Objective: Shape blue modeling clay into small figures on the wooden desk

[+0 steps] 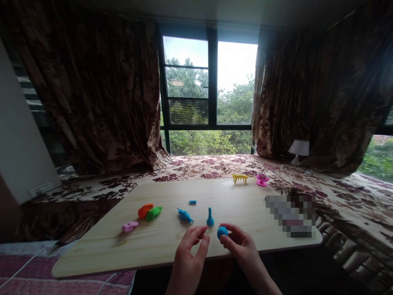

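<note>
My right hand (238, 241) pinches a round blue ball of modelling clay (222, 232) between thumb and fingers, above the near edge of the table. Beside it on the left, my left hand (193, 248) has its thumb and fingers apart, with nothing visible between them. Just beyond the hands stands a blue clay piece (210, 218) with a wide base and a thin upright neck. A lumpy blue clay piece (184, 215) lies farther left, and a small blue clay bit (192, 202) lies behind it.
Orange (145, 210), green (154, 213) and pink (130, 227) clay lumps lie on the left of the wooden table (101, 250). At the far edge stand a yellow legged figure (240, 178) and a pink stand (262, 179). A blurred-out object (291, 217) is at right.
</note>
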`<state>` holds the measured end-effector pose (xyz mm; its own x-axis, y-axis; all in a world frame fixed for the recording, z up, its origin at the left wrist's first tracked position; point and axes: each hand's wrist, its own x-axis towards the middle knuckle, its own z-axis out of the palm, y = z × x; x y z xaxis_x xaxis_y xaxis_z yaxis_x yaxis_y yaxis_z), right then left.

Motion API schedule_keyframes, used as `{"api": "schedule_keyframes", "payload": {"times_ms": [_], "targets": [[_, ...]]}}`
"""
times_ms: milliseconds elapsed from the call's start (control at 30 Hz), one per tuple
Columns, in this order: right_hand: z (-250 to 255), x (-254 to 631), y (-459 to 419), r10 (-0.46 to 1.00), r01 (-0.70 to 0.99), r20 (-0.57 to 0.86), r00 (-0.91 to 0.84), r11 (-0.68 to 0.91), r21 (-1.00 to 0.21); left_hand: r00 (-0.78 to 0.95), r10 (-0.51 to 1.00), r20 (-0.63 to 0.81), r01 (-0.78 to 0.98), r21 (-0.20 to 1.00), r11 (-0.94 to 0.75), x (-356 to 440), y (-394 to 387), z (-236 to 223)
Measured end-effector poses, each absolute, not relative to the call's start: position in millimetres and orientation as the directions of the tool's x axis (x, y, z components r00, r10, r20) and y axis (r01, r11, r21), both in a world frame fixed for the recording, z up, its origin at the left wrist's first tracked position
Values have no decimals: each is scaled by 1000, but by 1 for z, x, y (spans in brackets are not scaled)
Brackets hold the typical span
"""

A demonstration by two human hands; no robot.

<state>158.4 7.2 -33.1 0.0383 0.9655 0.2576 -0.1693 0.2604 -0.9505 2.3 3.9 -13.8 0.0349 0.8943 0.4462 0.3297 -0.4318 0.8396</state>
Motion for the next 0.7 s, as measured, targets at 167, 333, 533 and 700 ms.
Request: {"api": "schedule_keyframes", "payload": {"times_ms": [167, 333, 533, 700], "targets": [[-27, 157, 0, 941, -204, 330, -73, 310, -929, 163, 930, 328, 197, 913, -357, 9, -4, -16], [-18, 154, -8, 909, -205, 409, -83, 386, -899, 189, 955, 227, 63, 968, -243, 11, -14, -10], [-13, 155, -13, 911, -192, 400, -106, 376, -907, 102, 984, 144, -116, 984, -132, 14, -20, -4], [-1, 157, -20, 908, -164, 391, -150, 368, -915, 101, 987, 124, -129, 985, -111, 12, -25, 4]]}}
